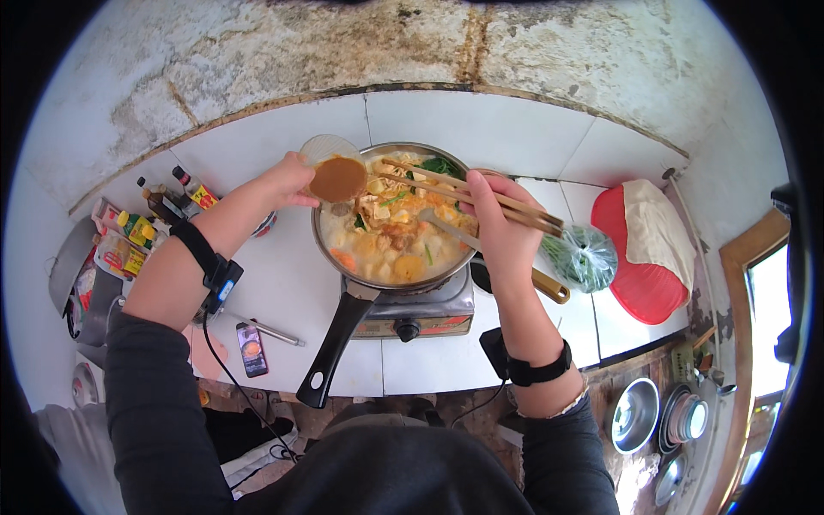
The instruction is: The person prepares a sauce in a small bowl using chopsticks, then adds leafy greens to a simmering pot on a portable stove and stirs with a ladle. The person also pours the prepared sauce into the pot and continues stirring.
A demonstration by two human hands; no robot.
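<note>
My left hand [293, 181] grips a clear glass bowl [320, 147] of brown sauce [339, 179], tilted over the left rim of a frying pan [318, 237]. In my right hand [507, 222] is a pair of wooden chopsticks [444, 186], their tips over the food. The pan is full of a bubbling stew [393, 241] with tofu, noodles, leafy greens and orange pieces. A ladle or spatula with a gold-brown handle [550, 286] rests in the pan and passes behind my right hand. Beneath the pan stands a portable gas stove [412, 315].
Sauce bottles [161, 205] crowd the counter's left side, near a grey pot [103, 299]. A phone [252, 349] and a metal-handled utensil [270, 329] lie in front. Bagged greens [581, 257] and a red basket [644, 290] with a cloth sit at right. The pan's black handle [335, 347] juts over the front edge.
</note>
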